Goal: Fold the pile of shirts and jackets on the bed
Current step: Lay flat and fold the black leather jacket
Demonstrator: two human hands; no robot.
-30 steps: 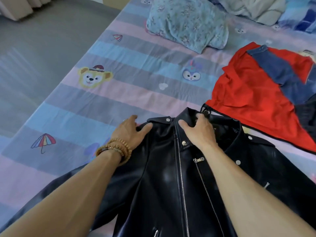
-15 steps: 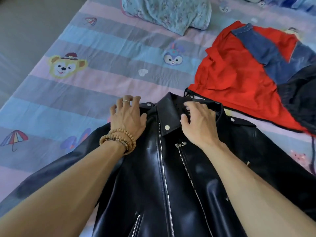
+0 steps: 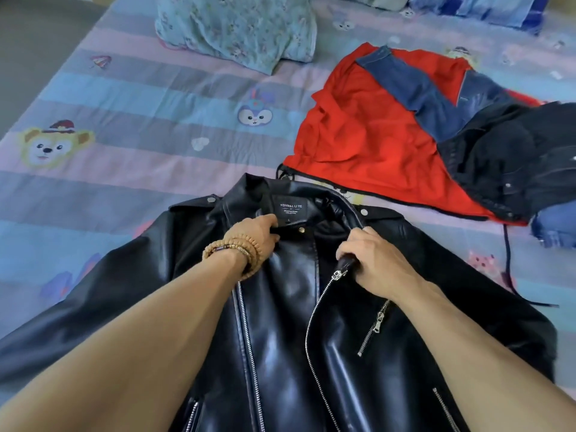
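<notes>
Both grips pinch the black leather jacket (image 3: 280, 322), which lies front-up on the bed (image 3: 140, 98) at 6 o'clock. Left hand (image 3: 258, 235) curls round the left front edge just under the collar label; right hand (image 3: 371, 260) clamps the right lapel edge by the zipper top. Best move, I judge: draw the two fronts together evenly so the zipper lines meet, then smooth outward before folding the sleeves in; stiff leather will crease if dragged. Forearms reach straight forward from 6 o'clock, wrists slightly bent down. Remaining pile, red garment (image 3: 367, 132) uppermost, waits at 2 o'clock.
</notes>
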